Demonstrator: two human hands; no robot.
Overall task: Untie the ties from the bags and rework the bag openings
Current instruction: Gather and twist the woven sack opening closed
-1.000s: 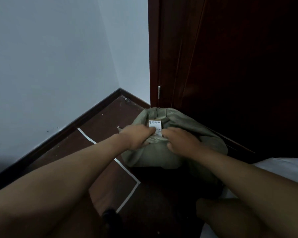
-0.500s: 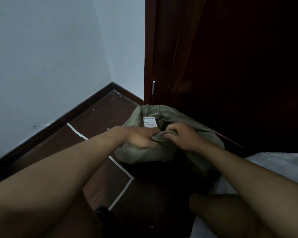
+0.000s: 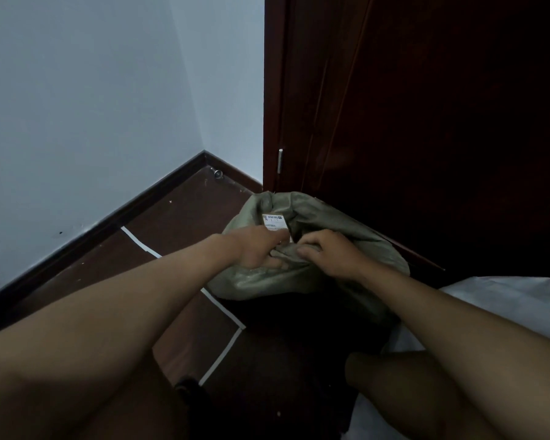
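Both hands, left hand (image 3: 258, 249) and right hand (image 3: 327, 254), clenched on olive bag (image 3: 299, 281) against dark door (image 3: 426, 138).

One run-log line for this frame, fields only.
stage: working bag opening | left hand: gripping gathered neck of grey-green bag | right hand: gripping same neck | tie: not visible | white label: on bag | bag: on floor by door

Door (image 3: 426, 122) blocks behind bag (image 3: 346, 230); floor (image 3: 178, 223) left free.

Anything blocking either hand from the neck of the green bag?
Nothing visible. The left hand and right hand are both already on the green bag, gripping its bunched top just below the white label. No tie can be made out.
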